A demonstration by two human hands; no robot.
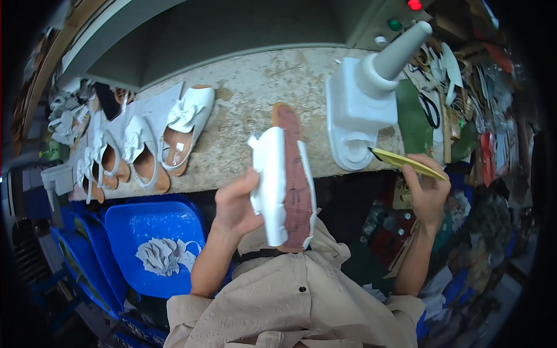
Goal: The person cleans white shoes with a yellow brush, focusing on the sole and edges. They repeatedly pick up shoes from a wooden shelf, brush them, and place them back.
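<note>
In front of my body, my left hand (237,203) grips a white sandal (270,180) by its side, fingers closed round the upper. Its reddish-brown underside (299,191) faces up, with white edges folded along it and a tan tip at the far end. Over to the right, my right hand (427,188) is closed on a yellow-handled brush (413,163). The dark tip of the brush is at the round cup at the foot of a white plastic glue pot (362,107). Whether the tip touches the cup I cannot tell.
Several white sandals with bows (185,127) stand at the left of the worn workbench (255,81). Below them is a blue chair (154,217) with crumpled pale pieces on it. Scissors (430,110) and a pile of scraps lie right of the pot.
</note>
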